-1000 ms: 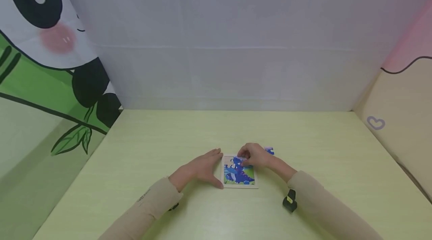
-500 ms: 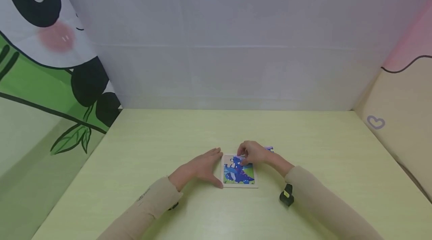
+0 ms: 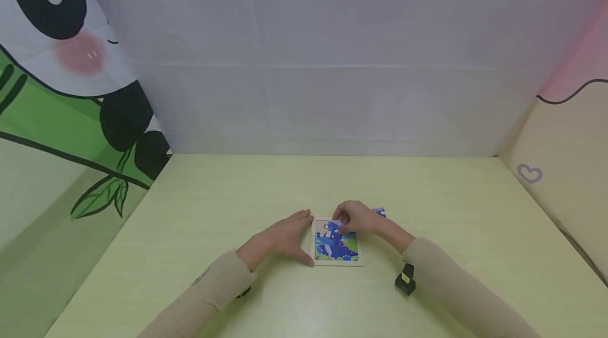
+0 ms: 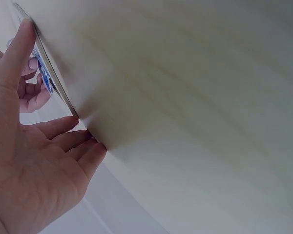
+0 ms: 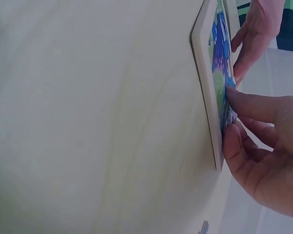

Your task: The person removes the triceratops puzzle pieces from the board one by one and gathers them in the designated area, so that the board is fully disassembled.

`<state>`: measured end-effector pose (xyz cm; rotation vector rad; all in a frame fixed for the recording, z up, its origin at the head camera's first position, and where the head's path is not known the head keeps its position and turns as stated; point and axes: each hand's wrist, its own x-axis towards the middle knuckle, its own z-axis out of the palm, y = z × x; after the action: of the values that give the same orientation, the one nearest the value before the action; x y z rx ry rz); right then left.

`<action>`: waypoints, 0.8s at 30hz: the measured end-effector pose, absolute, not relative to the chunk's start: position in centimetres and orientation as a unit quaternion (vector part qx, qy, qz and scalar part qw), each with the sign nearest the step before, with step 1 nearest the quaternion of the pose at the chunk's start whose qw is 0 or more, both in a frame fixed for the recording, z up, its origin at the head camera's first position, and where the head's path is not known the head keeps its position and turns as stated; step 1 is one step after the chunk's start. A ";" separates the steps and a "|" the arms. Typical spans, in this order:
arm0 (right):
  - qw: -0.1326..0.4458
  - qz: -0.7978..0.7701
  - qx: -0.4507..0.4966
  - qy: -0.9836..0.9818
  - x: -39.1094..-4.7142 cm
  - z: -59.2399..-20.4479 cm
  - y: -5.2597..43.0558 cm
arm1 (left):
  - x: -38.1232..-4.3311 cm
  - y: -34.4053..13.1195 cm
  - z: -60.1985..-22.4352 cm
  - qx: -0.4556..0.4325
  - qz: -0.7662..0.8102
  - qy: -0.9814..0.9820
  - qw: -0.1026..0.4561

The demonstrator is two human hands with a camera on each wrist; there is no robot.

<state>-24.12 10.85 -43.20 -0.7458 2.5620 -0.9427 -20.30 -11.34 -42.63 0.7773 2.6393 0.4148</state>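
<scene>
A square wooden jigsaw puzzle (image 3: 336, 249) with a blue dinosaur picture lies in its pale tray (image 3: 339, 263) on the table. My left hand (image 3: 287, 235) rests along the tray's left side, thumb at the near corner and fairly straight fingers at the far one. Over the upper right part of the picture, my right hand (image 3: 359, 217) pinches a puzzle piece (image 5: 230, 116) between thumb and fingers, close against the board. The fingers hide most of that piece. At the upper left of the picture, bare wood shows inside the tray.
Behind the right hand lies a loose blue and purple puzzle piece (image 3: 379, 212) on the light wooden table (image 3: 228, 185). A pale cloth wall (image 3: 304, 90) rises along the back edge, and printed panels stand at both sides.
The right hand shifts only slightly over the top of the puzzle, keeping its pinch. The left hand stays at the tray's left side.
</scene>
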 end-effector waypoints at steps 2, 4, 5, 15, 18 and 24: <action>0.150 -0.329 -0.269 0.893 -24.0 -43.3 11.0 | -20.3 -11.3 -42.6 0.277 0.144 0.933 0.179; 0.145 -0.324 -0.277 0.893 -23.9 -43.3 11.0 | -20.2 -11.2 -42.6 0.277 0.143 0.933 0.179; 0.144 -0.322 -0.282 0.892 -23.8 -43.3 11.1 | -20.3 -11.2 -42.6 0.278 0.143 0.933 0.178; 0.126 -0.266 -0.305 0.906 -23.2 -42.1 10.7 | -20.3 -11.4 -42.7 0.276 0.144 0.934 0.178; 0.118 -0.247 -0.313 0.909 -23.1 -42.1 10.8 | -20.3 -11.4 -42.8 0.276 0.147 0.933 0.177; 0.094 -0.229 -0.331 0.910 -23.1 -42.3 11.1 | -20.3 -11.4 -42.8 0.275 0.148 0.934 0.175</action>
<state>-23.10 11.06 -42.33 -0.9827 2.7009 -0.6801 -20.27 -11.35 -42.82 0.7798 2.6451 0.4181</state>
